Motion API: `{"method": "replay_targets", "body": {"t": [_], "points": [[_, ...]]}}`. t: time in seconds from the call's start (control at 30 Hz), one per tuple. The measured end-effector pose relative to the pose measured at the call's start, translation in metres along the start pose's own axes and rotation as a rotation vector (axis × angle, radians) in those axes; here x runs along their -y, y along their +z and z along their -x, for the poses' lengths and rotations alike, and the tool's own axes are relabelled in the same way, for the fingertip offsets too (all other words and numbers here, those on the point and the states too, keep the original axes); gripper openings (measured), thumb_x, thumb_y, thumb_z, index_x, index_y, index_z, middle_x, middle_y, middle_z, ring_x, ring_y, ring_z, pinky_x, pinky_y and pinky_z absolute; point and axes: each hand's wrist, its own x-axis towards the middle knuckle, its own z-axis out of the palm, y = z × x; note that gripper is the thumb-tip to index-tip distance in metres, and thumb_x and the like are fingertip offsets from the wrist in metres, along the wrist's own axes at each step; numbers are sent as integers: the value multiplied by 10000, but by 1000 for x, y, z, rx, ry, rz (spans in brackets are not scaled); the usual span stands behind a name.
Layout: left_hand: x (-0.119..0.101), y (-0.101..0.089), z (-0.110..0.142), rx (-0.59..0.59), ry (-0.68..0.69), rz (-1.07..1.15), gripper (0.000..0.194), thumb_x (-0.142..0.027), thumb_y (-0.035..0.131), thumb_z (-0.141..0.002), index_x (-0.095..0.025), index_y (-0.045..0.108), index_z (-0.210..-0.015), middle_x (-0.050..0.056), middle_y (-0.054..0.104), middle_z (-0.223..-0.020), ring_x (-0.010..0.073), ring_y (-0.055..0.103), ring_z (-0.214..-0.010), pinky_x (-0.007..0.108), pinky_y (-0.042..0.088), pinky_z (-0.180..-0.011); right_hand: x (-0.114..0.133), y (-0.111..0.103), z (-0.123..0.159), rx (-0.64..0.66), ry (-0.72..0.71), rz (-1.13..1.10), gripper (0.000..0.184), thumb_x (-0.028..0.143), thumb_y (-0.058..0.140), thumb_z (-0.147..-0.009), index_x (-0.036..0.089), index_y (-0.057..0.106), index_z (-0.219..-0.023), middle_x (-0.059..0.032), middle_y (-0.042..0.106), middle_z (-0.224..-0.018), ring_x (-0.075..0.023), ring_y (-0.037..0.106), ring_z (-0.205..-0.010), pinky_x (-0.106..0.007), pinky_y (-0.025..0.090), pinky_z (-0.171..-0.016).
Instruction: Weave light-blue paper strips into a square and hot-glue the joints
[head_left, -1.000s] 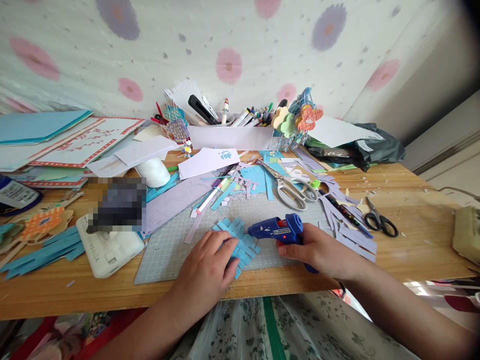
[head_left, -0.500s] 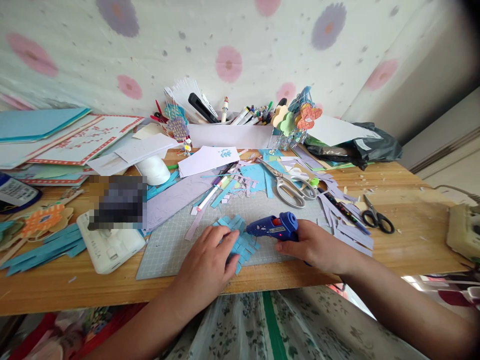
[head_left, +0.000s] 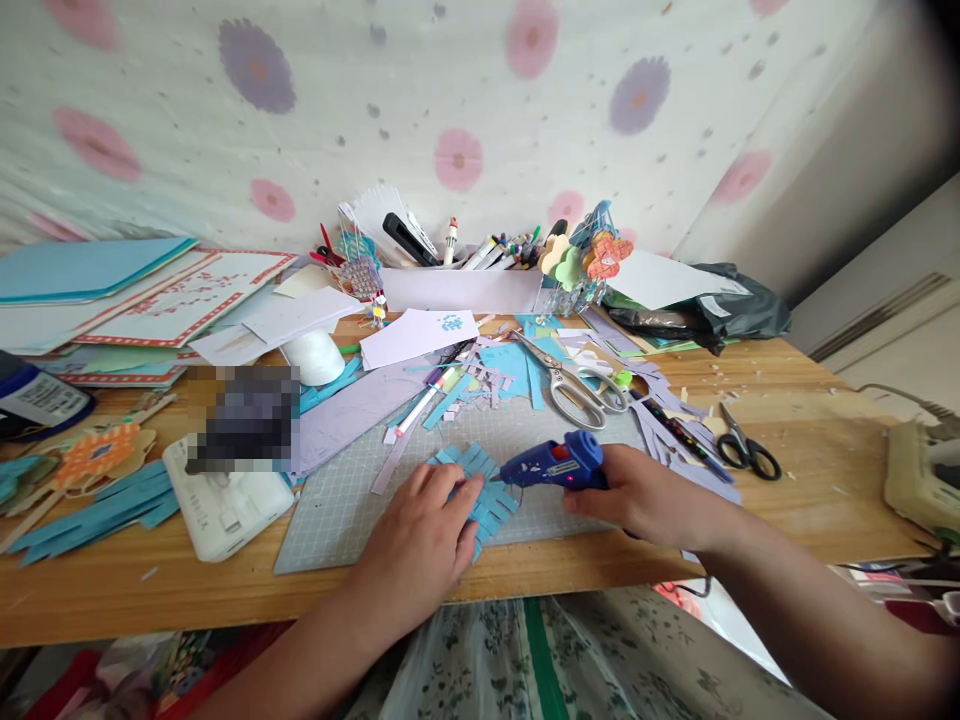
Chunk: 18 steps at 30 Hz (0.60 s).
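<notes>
My right hand (head_left: 637,500) is closed around the grip of a blue glue gun (head_left: 551,465), whose small red light is lit. The gun's nozzle points left, just over a woven piece of blue paper strips (head_left: 491,510), near its upper edge. My left hand (head_left: 424,530) holds that woven paper from the left, fingers on top and thumb at the near side. Under the paper lies a grey gridded cutting mat (head_left: 322,520). Part of the weave is hidden beneath my left fingers.
Large silver scissors (head_left: 574,390) and small black scissors (head_left: 746,445) lie right of centre among purple paper scraps. A white power bank (head_left: 232,510) and blue paper strips (head_left: 97,515) are at left. A pen holder (head_left: 457,288) stands at the back. Paper sheets (head_left: 180,290) are stacked behind left.
The glue gun's nozzle has shifted slightly over the woven paper's upper edge. My left hand keeps its hold on the paper. The whole view has tilted up a little.
</notes>
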Motion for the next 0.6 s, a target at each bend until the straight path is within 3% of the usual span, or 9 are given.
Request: {"method": "replay_targets", "body": {"t": [0.17,0.4,0.6], "points": [[-1,-2,-4,30,0,-12,371,-140,539,-800,-151,577,-1169,99,587,-1057,258,504,-933,451,498,-826,-2,-5,2,7,19,-248,176,331,569,-756,155,562,-759,23,447,-629,-107,388,-581,-228,326,-549],[5,2,5,-94,29,64,285,-170,579,-827,-146,592,-1111,85,612,-1043,233,541,-934,396,508,-825,-8,13,-19,-25,-54,-237,195,340,566,-762,152,595,-805,16,510,-675,-130,444,-647,-248,357,-629],[4,1,9,-123,7,54,165,-187,625,-814,-155,629,-975,81,609,-1046,233,562,-934,395,518,-818,-15,16,-27,-23,-14,-193,216,370,565,-740,155,571,-759,12,494,-653,-135,431,-630,-253,351,-608]]}}
